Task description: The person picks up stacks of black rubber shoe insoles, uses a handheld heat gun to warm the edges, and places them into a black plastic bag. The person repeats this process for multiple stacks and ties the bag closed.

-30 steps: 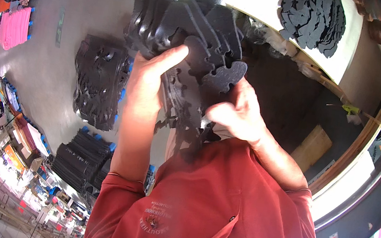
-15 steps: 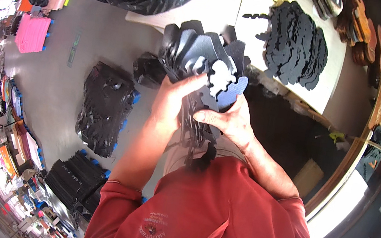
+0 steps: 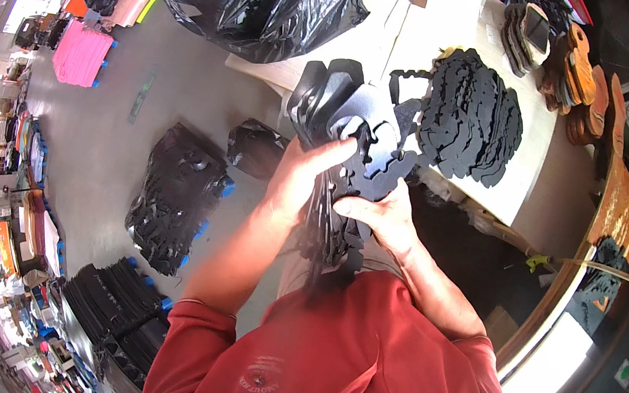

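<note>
Since the earlier frames the view has swung so that more of the pale tabletop [image 3: 439, 25] shows, and the black plastic bag [image 3: 272, 14] now sits wholly in sight. The bundle of notched black pieces [image 3: 378, 113] is held up before the body, at the tabletop's near edge as seen. The left hand [image 3: 303, 175] pinches it, thumb across the face and fingers mostly hidden behind; the right hand [image 3: 388, 216] pinches the lower right edge, thumb in front. The step in hand looks like fanning or squaring the pieces; the next move would seem to call for one hand keeping its grip while the other shifts.

From the bundle, the bag lies at 11 o'clock and a black stack [image 3: 473, 122] at 2 o'clock, a strip jutting from it towards the bundle and possibly in the way. A wrapped dark pile [image 3: 175, 201] rests on the floor [image 3: 107, 159] at 8 o'clock.
</note>
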Motion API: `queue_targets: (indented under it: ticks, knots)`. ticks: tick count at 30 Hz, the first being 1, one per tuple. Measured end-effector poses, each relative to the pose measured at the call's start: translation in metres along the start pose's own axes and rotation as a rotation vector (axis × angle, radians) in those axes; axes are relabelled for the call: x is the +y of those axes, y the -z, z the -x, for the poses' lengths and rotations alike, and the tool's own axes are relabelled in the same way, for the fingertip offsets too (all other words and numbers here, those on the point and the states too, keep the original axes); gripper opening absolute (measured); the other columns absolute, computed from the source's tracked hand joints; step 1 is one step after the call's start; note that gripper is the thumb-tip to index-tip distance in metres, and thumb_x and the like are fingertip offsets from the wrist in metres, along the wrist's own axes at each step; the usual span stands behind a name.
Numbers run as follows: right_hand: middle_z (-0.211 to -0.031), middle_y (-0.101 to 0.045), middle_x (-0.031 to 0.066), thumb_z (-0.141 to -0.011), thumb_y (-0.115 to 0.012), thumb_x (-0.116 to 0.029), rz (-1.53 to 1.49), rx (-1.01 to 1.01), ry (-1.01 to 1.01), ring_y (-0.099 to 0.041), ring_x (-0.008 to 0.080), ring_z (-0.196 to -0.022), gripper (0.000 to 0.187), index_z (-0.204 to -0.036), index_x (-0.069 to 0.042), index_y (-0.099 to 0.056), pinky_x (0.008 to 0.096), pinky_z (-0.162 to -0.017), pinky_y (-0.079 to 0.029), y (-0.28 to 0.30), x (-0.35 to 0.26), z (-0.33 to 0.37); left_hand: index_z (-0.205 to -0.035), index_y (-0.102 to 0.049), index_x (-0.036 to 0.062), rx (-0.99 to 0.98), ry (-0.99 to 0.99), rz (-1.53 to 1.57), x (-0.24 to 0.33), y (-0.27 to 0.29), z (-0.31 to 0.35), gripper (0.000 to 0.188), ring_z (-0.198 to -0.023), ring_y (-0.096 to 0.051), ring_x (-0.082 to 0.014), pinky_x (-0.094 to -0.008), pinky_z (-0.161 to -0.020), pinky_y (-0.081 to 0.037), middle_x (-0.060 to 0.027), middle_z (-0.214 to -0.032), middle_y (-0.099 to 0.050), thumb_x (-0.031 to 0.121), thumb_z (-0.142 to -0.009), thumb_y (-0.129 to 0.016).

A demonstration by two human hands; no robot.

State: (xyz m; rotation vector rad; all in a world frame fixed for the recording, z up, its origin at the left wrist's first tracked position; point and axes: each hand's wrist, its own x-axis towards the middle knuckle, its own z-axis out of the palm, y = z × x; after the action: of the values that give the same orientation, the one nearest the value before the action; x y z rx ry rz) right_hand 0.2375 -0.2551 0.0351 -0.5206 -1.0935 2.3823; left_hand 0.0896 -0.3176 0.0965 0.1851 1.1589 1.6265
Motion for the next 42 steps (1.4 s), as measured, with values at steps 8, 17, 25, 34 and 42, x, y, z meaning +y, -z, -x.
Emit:
queue_targets:
  ticks: [8,17,25,34,42]
  knots:
    - [-0.120,-0.070,0.0033,-0.076,-0.088,0.002,-0.069,-0.024,-0.186,-0.066,0.0151,-0.108,0.063,-0.132,-0.005,-0.061,0.0322,-0.096,-0.055,0.004,0.006,-0.012,-0.128,-0.064,-0.0002,0.009,-0.068,0.023,-0.004,0.008,-0.006,0.035,-0.101,-0.068,-0.0166,-0.0317,-0.089,-0.053,-0.0071,-0.113,-0.071,0.010,-0.095,-0.070]
    - [-0.117,-0.071,0.0051,-0.078,-0.085,0.004,-0.134,0.031,-0.343,-0.070,0.0183,-0.104,0.062,-0.134,-0.004,-0.061,0.0337,-0.095,-0.057,-0.038,0.011,-0.102,-0.125,-0.067,0.0004,-0.036,0.001,-0.116,0.071,0.075,-0.059,0.032,-0.102,-0.066,-0.0130,-0.0293,-0.090,-0.051,-0.0040,-0.113,-0.071,0.018,-0.099,-0.069]
    - [-0.124,-0.069,0.0092,-0.078,-0.090,-0.006,-0.236,-0.054,-0.408,-0.065,0.0191,-0.115,0.063,-0.134,0.000,-0.063,0.0329,-0.100,-0.053,-0.127,0.035,-0.236,-0.137,-0.060,0.0002,-0.075,-0.010,-0.059,0.180,0.199,-0.123,0.039,-0.112,-0.066,-0.0182,-0.0322,-0.097,-0.052,-0.0083,-0.124,-0.069,0.022,-0.105,-0.060]
    - [-0.099,-0.076,0.0082,-0.080,-0.083,-0.009,-0.447,0.158,-0.501,-0.073,0.0223,-0.092,0.035,-0.113,-0.002,-0.072,0.0387,-0.087,-0.060,-0.161,0.046,-0.320,-0.147,-0.051,0.0004,-0.065,0.267,0.100,0.242,0.215,-0.206,0.069,-0.117,-0.065,-0.0224,-0.0365,-0.101,-0.052,-0.0132,-0.136,-0.064,0.056,-0.105,-0.054]
    - [-0.106,-0.076,0.0096,-0.084,-0.081,-0.012,-0.436,0.292,-0.403,-0.072,0.0236,-0.099,0.030,-0.111,-0.001,-0.074,0.0423,-0.097,-0.057,-0.145,0.045,-0.341,-0.155,-0.042,0.0016,-0.155,0.172,-0.046,0.244,0.223,-0.249,0.086,-0.132,-0.056,-0.0255,-0.0383,-0.111,-0.045,-0.0148,-0.150,-0.053,0.070,-0.102,-0.043]
